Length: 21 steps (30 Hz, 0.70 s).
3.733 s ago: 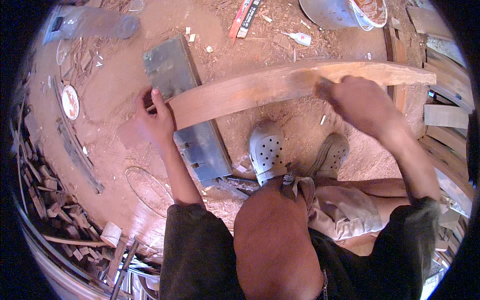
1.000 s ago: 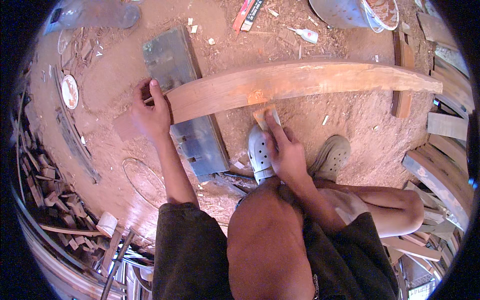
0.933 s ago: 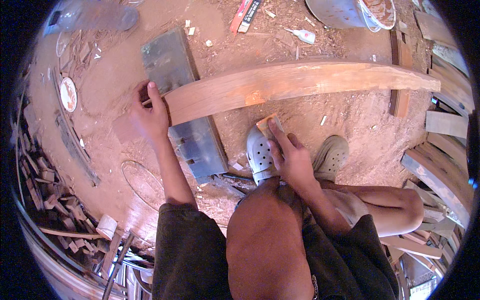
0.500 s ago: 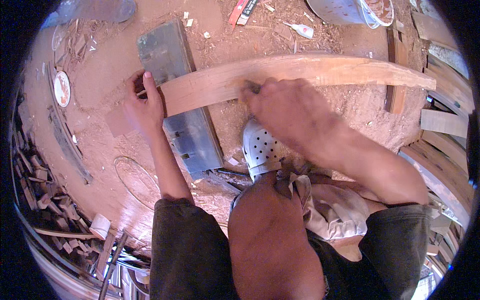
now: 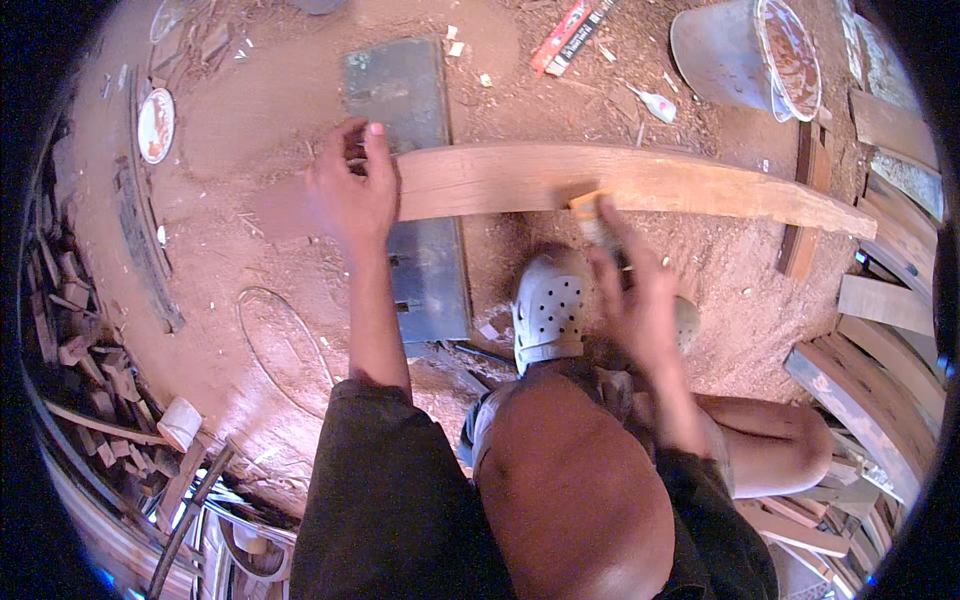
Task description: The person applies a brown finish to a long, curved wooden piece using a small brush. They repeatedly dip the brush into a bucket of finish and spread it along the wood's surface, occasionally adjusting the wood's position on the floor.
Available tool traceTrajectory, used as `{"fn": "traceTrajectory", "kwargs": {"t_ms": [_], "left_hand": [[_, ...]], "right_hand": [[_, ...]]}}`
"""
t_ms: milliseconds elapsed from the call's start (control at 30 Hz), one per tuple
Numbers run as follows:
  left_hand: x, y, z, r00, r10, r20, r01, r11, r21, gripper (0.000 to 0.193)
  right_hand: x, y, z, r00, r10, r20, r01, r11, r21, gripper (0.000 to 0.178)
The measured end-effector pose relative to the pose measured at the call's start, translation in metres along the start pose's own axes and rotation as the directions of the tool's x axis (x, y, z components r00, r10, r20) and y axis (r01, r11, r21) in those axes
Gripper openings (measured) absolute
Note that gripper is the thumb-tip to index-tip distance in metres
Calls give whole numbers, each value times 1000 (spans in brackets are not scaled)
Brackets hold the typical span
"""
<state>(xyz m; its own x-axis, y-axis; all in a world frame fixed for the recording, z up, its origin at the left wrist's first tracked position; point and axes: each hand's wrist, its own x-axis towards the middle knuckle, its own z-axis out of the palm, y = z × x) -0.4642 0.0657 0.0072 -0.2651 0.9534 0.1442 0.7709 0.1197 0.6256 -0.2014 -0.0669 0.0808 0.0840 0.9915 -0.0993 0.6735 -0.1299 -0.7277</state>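
Note:
A long curved wooden plank point(image 5: 500, 180) lies across a flat grey-green board point(image 5: 428, 285) on the ground. My left hand point(image 5: 358, 195) is closed over the plank's left part, its thumb raised. My right hand point(image 5: 640, 305) is at the plank's near edge, right of the middle. Its blurred fingers hold a small yellow-edged block point(image 5: 588, 208), which touches or nearly touches the wood. Whether it is a sanding block I cannot tell. The plank's right end rests over a brown timber strip point(image 5: 800, 250).
A white perforated clog point(image 5: 550, 305) on my foot stands just below the plank. Farther off are a bucket point(image 5: 715, 60), a small white bottle point(image 5: 657, 105) and a red-and-black package point(image 5: 572, 38). Wood offcuts point(image 5: 100, 400) pile up at left; curved planks point(image 5: 860, 400) stack at right.
My right hand has drawn back toward me and opened up its grip somewhat, showing the yellow-edged block. The view has shifted, so the scene sits farther right; my left hand stays on the plank.

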Motion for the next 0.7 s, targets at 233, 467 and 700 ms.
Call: {"fn": "traceTrajectory", "kwargs": {"t_ms": [233, 467, 700], "left_hand": [[-3, -18, 3, 998, -68, -2, 68, 995, -73, 28], [-2, -1, 1, 999, -44, 6, 45, 992, -119, 29], [-2, -5, -7, 1000, -16, 12, 16, 1000, -16, 29]], "right_hand": [[7, -36, 54, 971, 236, 44, -235, 971, -32, 52], [11, -34, 75, 951, 307, 43, -302, 949, -94, 50], [3, -57, 72, 961, 259, 99, -260, 966, -1, 51]]}}
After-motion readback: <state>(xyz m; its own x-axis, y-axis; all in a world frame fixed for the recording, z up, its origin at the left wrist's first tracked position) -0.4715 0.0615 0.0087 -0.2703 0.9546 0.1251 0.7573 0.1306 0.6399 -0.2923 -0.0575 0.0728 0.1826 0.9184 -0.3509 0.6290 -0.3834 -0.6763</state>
